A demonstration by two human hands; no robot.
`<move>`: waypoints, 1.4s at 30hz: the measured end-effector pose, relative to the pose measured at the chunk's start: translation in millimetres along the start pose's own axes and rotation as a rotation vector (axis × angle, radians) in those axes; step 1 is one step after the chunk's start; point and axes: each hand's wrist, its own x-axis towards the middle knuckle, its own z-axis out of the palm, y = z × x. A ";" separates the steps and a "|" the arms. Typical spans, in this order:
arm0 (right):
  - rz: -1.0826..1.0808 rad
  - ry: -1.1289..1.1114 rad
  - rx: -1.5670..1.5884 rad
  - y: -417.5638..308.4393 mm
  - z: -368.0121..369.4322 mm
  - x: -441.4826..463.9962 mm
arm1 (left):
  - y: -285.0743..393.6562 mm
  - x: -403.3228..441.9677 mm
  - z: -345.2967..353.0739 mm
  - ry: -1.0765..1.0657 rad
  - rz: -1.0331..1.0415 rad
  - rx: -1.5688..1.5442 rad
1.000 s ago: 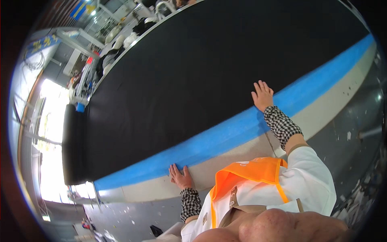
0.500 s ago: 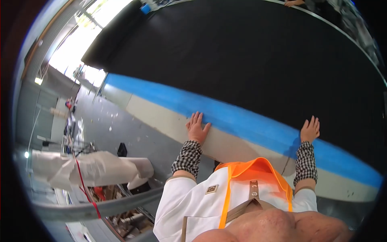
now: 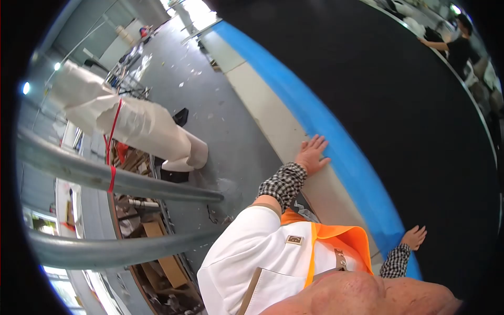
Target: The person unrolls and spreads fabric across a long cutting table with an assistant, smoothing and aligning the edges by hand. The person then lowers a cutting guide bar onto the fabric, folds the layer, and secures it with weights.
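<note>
My left hand [image 3: 313, 156] lies with spread fingers where the pale table edge [image 3: 268, 110] meets a long blue strip [image 3: 315, 113]. On the border of that strip and a wide black sheet [image 3: 409, 121] rests my right hand [image 3: 415, 238], its fingers apart. Neither hand holds anything. The black sheet covers most of the table, and the blue strip runs along its near side. Checkered sleeve covers wrap both my forearms.
Across the table, at the upper right, a person [image 3: 459, 47] in dark clothes has an arm at the far edge. To the left are metal pipes [image 3: 121, 181], a large wrapped roll [image 3: 142, 123] and shelves with cardboard [image 3: 170, 262].
The view has swung left, bringing the pipes, wrapped roll and floor into sight. Both hands stay open on the table, and the person across now shows more fully.
</note>
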 end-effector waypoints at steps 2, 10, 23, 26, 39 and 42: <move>0.040 -0.074 -0.035 -4.8 -6.8 2.3 | -5.9 -9.0 3.1 -0.011 0.003 -0.013; -0.699 0.282 0.432 -255.9 -36.0 -14.5 | -18.5 -12.3 -5.3 -0.022 0.066 -0.144; -0.694 0.038 0.244 -547.9 -84.3 -224.3 | -82.5 -5.4 8.2 -0.151 0.329 -0.846; -0.687 0.024 0.217 -549.2 -89.6 -223.7 | -126.7 -27.8 -38.8 -0.457 0.119 -1.168; -0.646 -0.007 0.126 -550.3 -82.4 -221.7 | -455.2 -383.6 -22.9 0.249 -1.721 -0.715; -0.641 0.006 0.096 -550.6 -75.1 -219.4 | -464.1 -407.3 -22.1 0.351 -1.804 -1.109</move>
